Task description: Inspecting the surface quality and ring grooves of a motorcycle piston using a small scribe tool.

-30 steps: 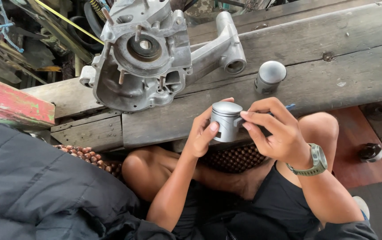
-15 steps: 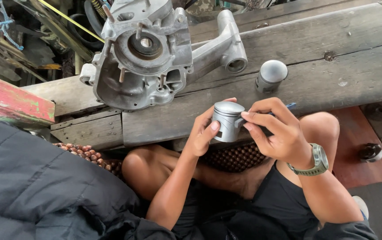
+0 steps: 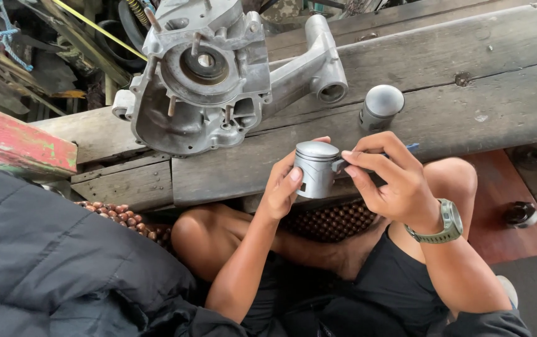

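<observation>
Head view, looking down over the person's lap at a rough wooden tabletop [image 3: 468, 106]; both bare hands meet just in front of its near edge, above the knees. The left hand [image 3: 284, 190] is closed around a grey metal piston [image 3: 316, 168], thumb pressed on its near side and fingers wrapped behind it; the piston stands upright, its flat crown facing the camera, held in the air and not resting on the planks. The right hand [image 3: 390, 181] comes in from the other side, its fingertips pinched together on a small pin-like part at the piston's side; what exactly they grip is too small to tell; a blue sliver shows just behind the fingers. A green wristwatch [image 3: 448, 223] sits on the right wrist.

On the tabletop, well beyond the hands, lies a large bare aluminium engine casing [image 3: 209, 75], open face tilted toward the camera, studs sticking out, a tubular arm reaching to the right; near it, just beyond the right hand, stands a small grey cylinder with a domed cap [image 3: 380, 106]. A mat of brown wooden beads [image 3: 337, 219] shows under the legs; a dark padded jacket [image 3: 50, 268] fills the lower left; a red painted board [image 3: 12, 140] lies at the left edge.
</observation>
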